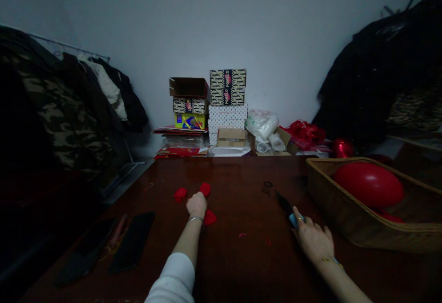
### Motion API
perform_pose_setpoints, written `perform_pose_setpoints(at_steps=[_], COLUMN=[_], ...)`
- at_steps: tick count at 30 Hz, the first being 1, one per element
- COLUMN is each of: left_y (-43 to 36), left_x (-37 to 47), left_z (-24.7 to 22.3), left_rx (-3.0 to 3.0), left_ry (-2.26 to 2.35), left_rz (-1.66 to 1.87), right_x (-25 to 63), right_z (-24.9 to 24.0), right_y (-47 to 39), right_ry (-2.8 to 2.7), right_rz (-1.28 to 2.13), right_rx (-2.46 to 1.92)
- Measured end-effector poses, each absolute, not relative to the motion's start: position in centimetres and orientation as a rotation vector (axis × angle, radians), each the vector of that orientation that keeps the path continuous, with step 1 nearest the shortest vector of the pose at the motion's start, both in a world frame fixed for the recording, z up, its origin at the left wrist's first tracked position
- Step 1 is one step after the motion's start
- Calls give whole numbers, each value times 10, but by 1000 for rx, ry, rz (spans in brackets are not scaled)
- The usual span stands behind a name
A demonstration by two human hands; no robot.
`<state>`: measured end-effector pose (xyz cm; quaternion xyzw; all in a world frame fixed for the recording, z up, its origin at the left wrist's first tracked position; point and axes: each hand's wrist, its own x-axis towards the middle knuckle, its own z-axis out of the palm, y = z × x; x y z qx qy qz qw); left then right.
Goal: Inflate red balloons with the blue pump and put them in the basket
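Note:
My left hand (197, 205) is closed in a fist on the brown table, among small soft red pieces. One red piece (180, 195) is to its left, a round red piece (205, 189) just beyond the knuckles, and another red piece (209, 217) beside the wrist. Whatever the fingers hold is hidden. My right hand (316, 240) has its fingers spread, the thumb touching a tool with a light-blue body and a black pointed end (284, 203). Beyond that tool lies a small black looped item (266, 188), perhaps scissors.
At right stands a woven basket (340, 213) with a large red balloon (369, 184). Two dark phone-like slabs (133, 242) lie at left, a reddish stick (119, 230) between them. Stacked boxes (228, 86) rise behind the table. Clothes (65, 114) hang at both sides.

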<state>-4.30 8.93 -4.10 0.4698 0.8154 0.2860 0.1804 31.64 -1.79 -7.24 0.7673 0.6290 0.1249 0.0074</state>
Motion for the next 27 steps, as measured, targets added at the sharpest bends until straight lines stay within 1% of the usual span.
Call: perform_pose_setpoints(at_steps=[4,8,13,16,20,27], left_y=[90,89,79,72,64,52], left_x=[-50,-45,-29,-21,-14,-8], left_z=[-37,-34,-32,-32,-33,-29], left_rx=[1003,670,327,53,-17,-3], left_ry=[2065,1656,1188,879,836,802], left_rz=[1118,1388,1567,1610,1633,1628], right_x=[311,284,228,200,182,175], right_z=[-67,-47,-18,-8,-6,-9], right_y=[-20,-27,-39,-47,-54,-57], right_ry=[2062,2270,2698,2826,2864,2865], right_rz=[448,485,382,302,244,229], right_rx=[2370,2327,2094,1965,1903,1898])
